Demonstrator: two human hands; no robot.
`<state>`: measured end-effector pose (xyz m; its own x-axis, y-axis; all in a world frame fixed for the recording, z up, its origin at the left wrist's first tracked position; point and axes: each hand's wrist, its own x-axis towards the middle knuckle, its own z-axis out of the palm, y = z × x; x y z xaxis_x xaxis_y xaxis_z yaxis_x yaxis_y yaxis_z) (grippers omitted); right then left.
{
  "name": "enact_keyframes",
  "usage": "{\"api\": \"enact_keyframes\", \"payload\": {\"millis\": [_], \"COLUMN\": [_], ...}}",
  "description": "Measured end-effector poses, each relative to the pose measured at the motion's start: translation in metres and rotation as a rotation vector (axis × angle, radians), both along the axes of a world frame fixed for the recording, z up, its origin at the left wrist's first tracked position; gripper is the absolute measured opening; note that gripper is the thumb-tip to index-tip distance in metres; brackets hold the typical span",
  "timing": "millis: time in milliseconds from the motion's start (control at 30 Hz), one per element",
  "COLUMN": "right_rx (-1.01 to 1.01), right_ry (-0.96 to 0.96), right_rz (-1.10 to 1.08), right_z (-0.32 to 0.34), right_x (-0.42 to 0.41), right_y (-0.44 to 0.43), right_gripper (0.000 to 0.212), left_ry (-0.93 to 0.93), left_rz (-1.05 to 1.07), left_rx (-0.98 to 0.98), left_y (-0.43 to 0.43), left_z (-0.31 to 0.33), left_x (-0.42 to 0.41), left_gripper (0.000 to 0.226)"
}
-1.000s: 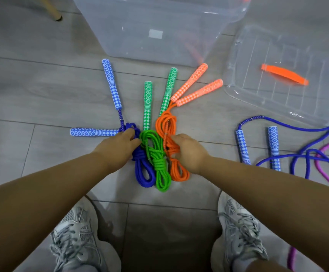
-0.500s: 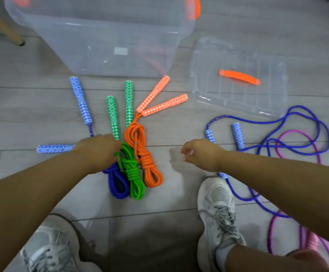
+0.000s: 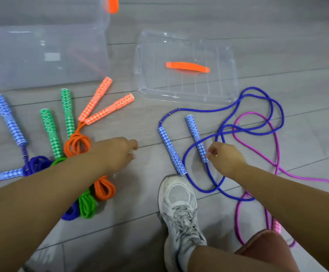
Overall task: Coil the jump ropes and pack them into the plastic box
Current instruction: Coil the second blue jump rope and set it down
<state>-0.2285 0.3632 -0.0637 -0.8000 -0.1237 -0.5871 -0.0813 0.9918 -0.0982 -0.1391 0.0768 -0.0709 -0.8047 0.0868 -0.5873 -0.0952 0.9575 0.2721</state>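
Grey plank floor (image 3: pixel 277 26) carries plastic box (image 3: pixel 42 55), lid (image 3: pixel 185 44), 3 coiled ropes (image 3: pixel 77 144).

Left hand (image 3: pixel 118 154) empty, loosely curled over grey tiled floor (image 3: pixel 277 36), right hand (image 3: pixel 226 160) with bent fingers at lower end of blue-and-white patterned rope handle (image 3: pixel 196 138), three coiled jump ropes (image 3: pixel 77 144) near clear plastic box (image 3: pixel 42 55)

The blue rope coil (image 3: pixel 37 163), green rope coil (image 3: pixel 87 205) and orange rope coil (image 3: pixel 77 144) are partly covered by the left forearm (image 3: pixel 61 183), and the clear plastic box (image 3: pixel 42 55) is cropped top-left.
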Motion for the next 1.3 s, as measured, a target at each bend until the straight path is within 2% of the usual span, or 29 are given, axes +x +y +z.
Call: {"api": "enact_keyframes", "payload": {"millis": [200,333,433,500,600,833,1000,1100,1300], "right_rx": [-0.121,-0.186,-0.198,-0.181,-0.176,-0.215,-0.212,-0.228,-0.135], "right_ry": [0.069,0.096,0.053,0.007,-0.015,-0.013,0.078,0.135,0.128], "right_rz": [0.014,0.089,0.137,0.175,0.178,0.134,0.076,0.078,0.23], "right_z": [-0.018,-0.024,-0.026,-0.031,-0.033,-0.037,-0.043,-0.05,-0.063], "right_x": [-0.027,-0.04,-0.048,-0.051,-0.054,-0.058,-0.066,-0.072,-0.079], "right_y": [-0.004,-0.019,-0.029,-0.033,-0.038,-0.04,-0.039,-0.039,-0.046], "right_gripper": [0.026,0.046,0.058,0.055,0.037,0.022,0.029,0.044,0.042], "left_ry": [-0.057,-0.078,-0.041,-0.046,-0.083,-0.07,0.123,0.098,0.072], "left_rz": [0.013,0.088,0.202,0.259,0.274,0.185,0.066,0.012,0.077], "left_rx": [0.109,0.117,0.117,0.117,0.055,-0.165,-0.025,0.128,0.165], "left_y": [0.058,0.08,0.085,0.083,0.073,0.047,0.059,0.064,0.055], "left_z": [-0.027,-0.044,-0.047,-0.047,-0.044,-0.047,-0.063,-0.071,-0.066], "left_x": [-0.047,-0.073,-0.087,-0.092,-0.098,-0.112,-0.122,-0.125,-0.115], "left_gripper": [0.048,0.05,0.043,0.033,0.026,0.051,0.053,0.041,0.03]}}
